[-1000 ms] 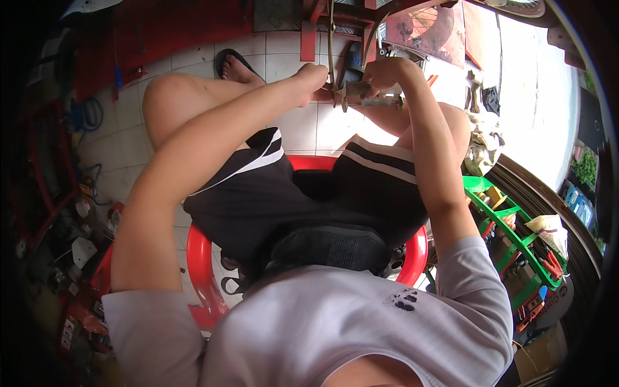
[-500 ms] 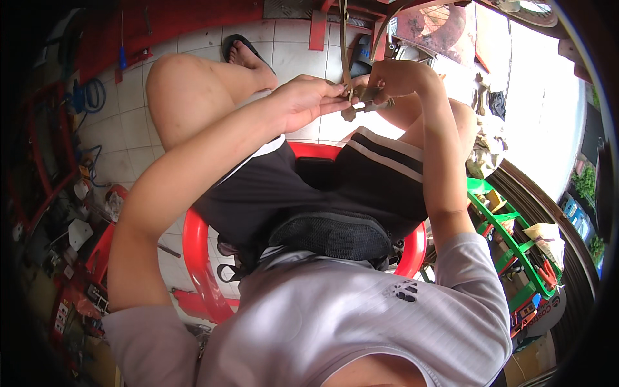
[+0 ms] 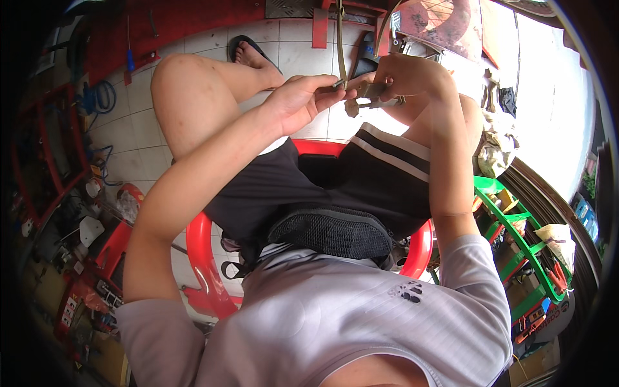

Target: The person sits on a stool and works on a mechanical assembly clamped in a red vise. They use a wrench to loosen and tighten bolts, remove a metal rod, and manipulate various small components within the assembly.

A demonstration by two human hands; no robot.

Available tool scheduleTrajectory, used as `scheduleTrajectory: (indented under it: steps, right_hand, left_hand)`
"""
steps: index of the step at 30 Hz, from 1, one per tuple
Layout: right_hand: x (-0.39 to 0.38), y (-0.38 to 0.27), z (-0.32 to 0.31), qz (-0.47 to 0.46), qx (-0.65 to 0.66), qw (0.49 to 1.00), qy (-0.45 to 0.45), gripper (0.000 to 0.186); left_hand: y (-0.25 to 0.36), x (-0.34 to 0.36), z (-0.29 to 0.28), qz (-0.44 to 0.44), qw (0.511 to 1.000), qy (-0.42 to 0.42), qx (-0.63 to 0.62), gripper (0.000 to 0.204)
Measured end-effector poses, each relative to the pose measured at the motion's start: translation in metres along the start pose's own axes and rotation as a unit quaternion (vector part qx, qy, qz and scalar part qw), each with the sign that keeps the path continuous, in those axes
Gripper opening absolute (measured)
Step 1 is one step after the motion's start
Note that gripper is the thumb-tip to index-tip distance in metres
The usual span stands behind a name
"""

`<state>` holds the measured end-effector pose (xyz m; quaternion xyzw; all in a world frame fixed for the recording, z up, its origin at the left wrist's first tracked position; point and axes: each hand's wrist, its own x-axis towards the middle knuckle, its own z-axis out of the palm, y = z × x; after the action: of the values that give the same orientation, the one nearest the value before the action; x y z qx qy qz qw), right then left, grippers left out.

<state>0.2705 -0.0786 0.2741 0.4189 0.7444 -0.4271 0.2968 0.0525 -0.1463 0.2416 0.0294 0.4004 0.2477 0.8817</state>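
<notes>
My left hand (image 3: 303, 103) is closed, its thumb and fingers pinching a small dark metal piece (image 3: 338, 84) just left of a hanging brownish cable or hose (image 3: 341, 48). My right hand (image 3: 412, 76) grips a dull grey-brown metal part (image 3: 370, 91) with a flat plate. A rod and a lobed end (image 3: 351, 108) stick out below it. Both hands are held close together above the floor, between my knees. The fingertips and metal overlap, so I cannot tell whether the cable joins the part.
I sit on a red chair (image 3: 201, 258). At the right stands a green rack (image 3: 529, 255) with tools, pliers (image 3: 558, 276) among them. Ahead is a red metal stand (image 3: 320, 29). A coiled blue hose (image 3: 103, 97) and red-framed shelving (image 3: 48, 155) are at the left.
My left hand has drawn slightly left, away from the metal part, and the small dark piece now shows in its fingers. My right hand keeps its grip. The whole view has shifted a little.
</notes>
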Motion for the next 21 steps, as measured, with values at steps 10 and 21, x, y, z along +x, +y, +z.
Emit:
scheduleTrajectory:
  steps: [10, 21]
  right_hand:
    - [-0.007, -0.003, 0.002, -0.024, -0.006, 0.998, 0.051, 0.024]
    - [0.003, 0.014, 0.004, -0.012, 0.01, 0.998, 0.056, 0.027]
  left_hand:
    - [-0.002, -0.006, 0.008, 0.004, 0.998, -0.037, -0.048, 0.016]
    - [-0.001, 0.002, -0.004, -0.003, 0.998, -0.057, -0.009, 0.022]
